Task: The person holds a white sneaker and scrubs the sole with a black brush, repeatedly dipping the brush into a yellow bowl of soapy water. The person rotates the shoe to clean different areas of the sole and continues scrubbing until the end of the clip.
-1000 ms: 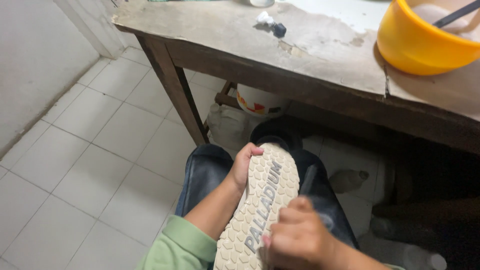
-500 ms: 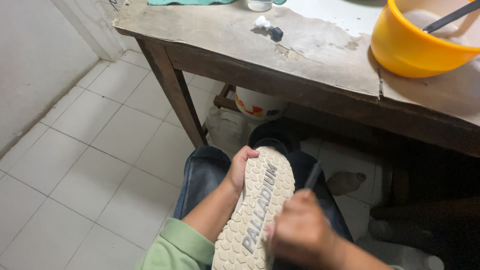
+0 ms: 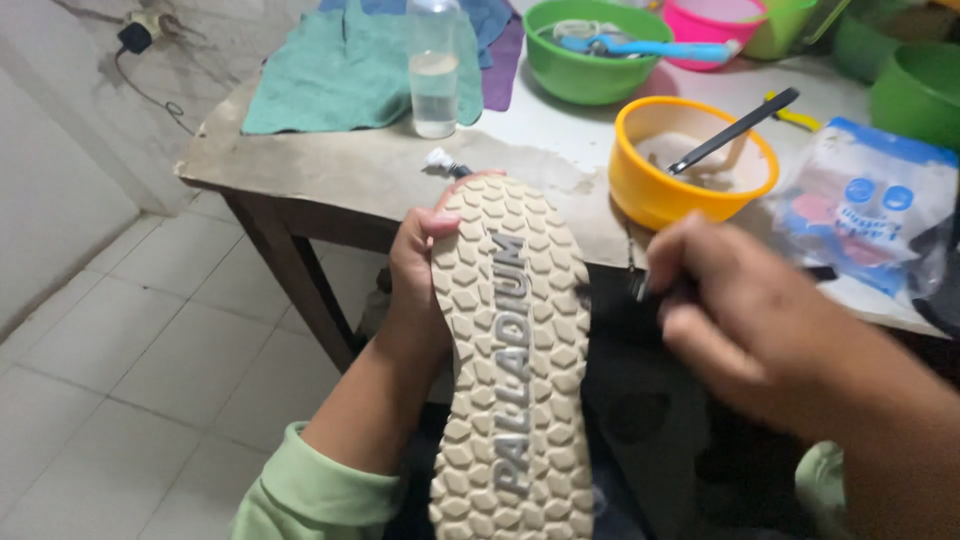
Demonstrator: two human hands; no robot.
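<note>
A shoe [image 3: 515,360] is held sole-up over the person's lap, its pale tan tread of small hexagonal lugs facing the camera and its toe pointing toward the surface [image 3: 350,170]. The left hand [image 3: 415,270] has its grip closed on the shoe's left edge near the toe — thumb over the tread, fingers hidden behind. The right hand [image 3: 735,310], blurred, is just beside the shoe's right edge, its grip clamped on a thin dark tool [image 3: 640,288] whose tip lies close to the sole's side; what kind of tool it is cannot be told.

Beyond the toe, on the worn surface, stands a yellow bowl [image 3: 650,195] with a dark-handled utensil [image 3: 735,130] leaning in it. A clear plastic bottle [image 3: 435,85], partly filled, stands upright on a teal cloth [image 3: 320,90], and a small white-and-dark object [image 3: 445,163] lies near the surface's front edge. Farther back are a green bowl [image 3: 580,75] holding a blue-handled brush [image 3: 650,47] and a pink bowl [image 3: 710,25] — at the right lies a printed plastic bag [image 3: 870,215]. Pale tiled floor [image 3: 130,350] shows at the left.
</note>
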